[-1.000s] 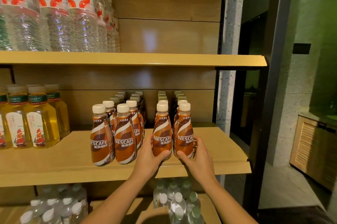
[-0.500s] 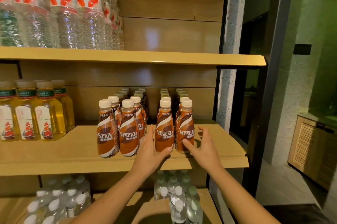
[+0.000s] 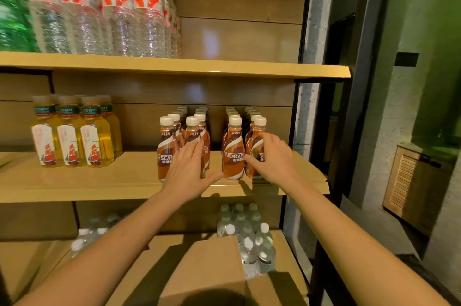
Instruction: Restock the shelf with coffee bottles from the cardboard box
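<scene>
Head view: four rows of brown coffee bottles (image 3: pixel 166 156) were seen standing upright on the middle shelf (image 3: pixel 74 181). They were arranged as two pairs of rows with a gap between the pairs, each row running back toward the rear panel.

The right hand (image 3: pixel 272 156) was placed on the rightmost front bottle (image 3: pixel 252 143). Its grip was clamped on that bottle, with the thumb laid across the label and the fingers curled round the far side. The left hand (image 3: pixel 185 168) was set against the second front bottle (image 3: pixel 192 135), in the left pair. Its grip was apart, the fingers held straight and flat against the bottle's face. The thumb was spread toward the gap, its tip just beside the base of the third front bottle (image 3: pixel 233 156); whether it touched could not be told.

Yellow drink bottles (image 3: pixel 72 141) were lined up at the left of the same shelf, well apart from the coffee. Large clear water bottles (image 3: pixel 117 14) were stacked on the upper shelf (image 3: pixel 174 66), with green bottles (image 3: pixel 12 19) blurred at the far left. Small water bottles (image 3: pixel 249 231) were grouped on the lower shelf (image 3: pixel 282 251). A cardboard box (image 3: pixel 212 263) was seen at the bottom of the view, between the two forearms, its inside not shown.
</scene>
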### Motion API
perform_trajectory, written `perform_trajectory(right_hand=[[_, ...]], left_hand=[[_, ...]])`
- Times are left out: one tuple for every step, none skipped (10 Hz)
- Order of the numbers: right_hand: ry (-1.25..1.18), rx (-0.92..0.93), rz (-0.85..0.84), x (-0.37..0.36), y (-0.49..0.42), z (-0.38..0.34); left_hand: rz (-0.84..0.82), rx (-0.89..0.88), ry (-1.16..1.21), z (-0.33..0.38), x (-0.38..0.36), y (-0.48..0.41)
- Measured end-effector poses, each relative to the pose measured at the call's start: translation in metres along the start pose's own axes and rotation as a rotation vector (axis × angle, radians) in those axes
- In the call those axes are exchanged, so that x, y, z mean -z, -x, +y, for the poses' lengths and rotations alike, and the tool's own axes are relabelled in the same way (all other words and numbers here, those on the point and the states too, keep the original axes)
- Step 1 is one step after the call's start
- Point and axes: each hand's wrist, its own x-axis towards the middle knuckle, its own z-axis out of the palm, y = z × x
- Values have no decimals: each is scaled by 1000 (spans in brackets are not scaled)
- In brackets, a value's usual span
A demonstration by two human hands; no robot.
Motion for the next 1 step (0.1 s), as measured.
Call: perform_trajectory(right_hand=[[104, 38, -105, 5, 5, -26]], left_hand=[[-51, 34, -102, -14, 15, 3]])
